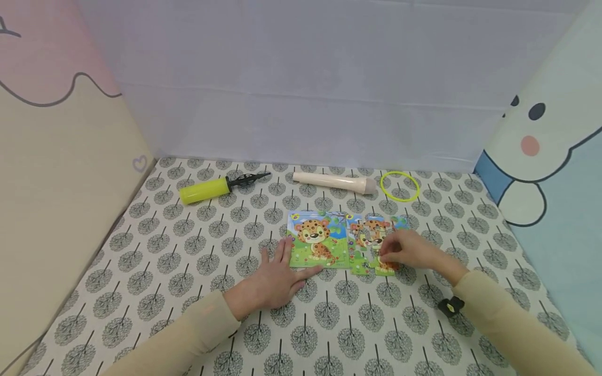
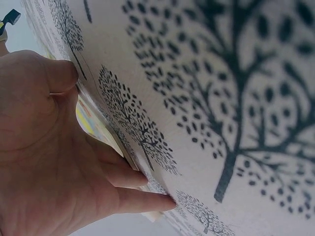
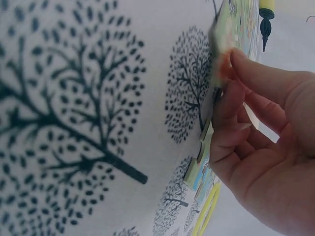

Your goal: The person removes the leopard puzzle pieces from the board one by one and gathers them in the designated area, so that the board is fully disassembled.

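Note:
A square leopard picture card (image 1: 314, 235) lies flat on the tablecloth. My left hand (image 1: 275, 282) rests at its lower left corner, fingers straight and spread along the edges. Against the card's right side sits a partly joined jigsaw puzzle (image 1: 359, 267) of the same leopard, with gaps between some pieces. My right hand (image 1: 410, 251) is over the puzzle's right part. In the right wrist view its thumb and index finger pinch a puzzle piece (image 3: 224, 63), green with an orange patch. The left wrist view shows the left palm (image 2: 44, 157) and straight fingers beside the card.
Behind the card lie a yellow hand pump (image 1: 205, 191) with a black nozzle, a pale tapered stick (image 1: 331, 181) with a grey end, and a yellow ring (image 1: 383, 190). The tree-print tablecloth (image 1: 202, 334) reaches back to a pale curtain wall (image 1: 301, 104).

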Tool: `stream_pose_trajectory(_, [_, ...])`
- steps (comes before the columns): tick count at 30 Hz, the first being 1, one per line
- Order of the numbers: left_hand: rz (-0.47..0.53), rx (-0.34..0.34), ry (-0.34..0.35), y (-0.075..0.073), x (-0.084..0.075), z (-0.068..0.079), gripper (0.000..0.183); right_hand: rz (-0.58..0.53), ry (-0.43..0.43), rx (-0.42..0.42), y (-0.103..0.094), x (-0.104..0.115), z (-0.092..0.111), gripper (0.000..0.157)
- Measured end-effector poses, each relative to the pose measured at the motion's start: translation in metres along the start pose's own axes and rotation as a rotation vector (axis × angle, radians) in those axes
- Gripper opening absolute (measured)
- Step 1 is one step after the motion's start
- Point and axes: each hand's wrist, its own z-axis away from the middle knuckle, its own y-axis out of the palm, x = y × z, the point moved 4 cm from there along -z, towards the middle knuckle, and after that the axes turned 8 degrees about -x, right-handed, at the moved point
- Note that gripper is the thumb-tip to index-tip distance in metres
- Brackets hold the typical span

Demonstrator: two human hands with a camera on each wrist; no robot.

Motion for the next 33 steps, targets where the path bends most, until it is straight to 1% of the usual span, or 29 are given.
stream_pose_trajectory(3, [-0.004,-0.003,0.001,0.0,0.0,0.0,0.049,0.019,0.025,-0.039,-0.001,-0.003,-0.001,0.009])
stream_pose_trajectory(8, [0.0,-0.008,-0.001,-0.001,0.001,0.0,0.049,0.042,-0.002,-0.107,-0.004,0.001,-0.004,0.009])
stream_pose_trajectory(10, [0.0,-0.01,-0.001,-0.001,0.001,0.0,0.049,0.032,0.003,-0.107,-0.005,0.005,-0.007,0.008])
stream_pose_trajectory(14, [-0.003,-0.014,0.001,-0.001,0.001,0.001,0.049,0.004,0.001,-0.082,-0.004,0.015,-0.017,0.008])
stream_pose_trajectory(18, [0.005,-0.011,0.0,0.0,0.001,0.001,0.049,0.007,-0.048,-0.081,0.0,0.024,-0.031,0.01])
stream_pose_trajectory(23, [0.007,-0.003,-0.001,0.0,0.001,0.001,0.049,0.011,-0.089,-0.095,0.011,0.036,-0.047,0.009])
stream_pose_trajectory(27, [0.003,-0.005,-0.003,0.0,0.001,0.0,0.049,0.012,-0.097,-0.077,0.02,0.047,-0.057,0.017])
stream_pose_trajectory(31, [0.001,-0.001,-0.006,0.0,0.0,0.0,0.049,-0.017,-0.06,-0.049,0.028,0.053,-0.064,0.028])
stream_pose_trajectory(33, [-0.002,0.003,-0.008,-0.001,0.0,0.0,0.049,-0.03,-0.059,-0.038,0.032,0.055,-0.067,0.032])
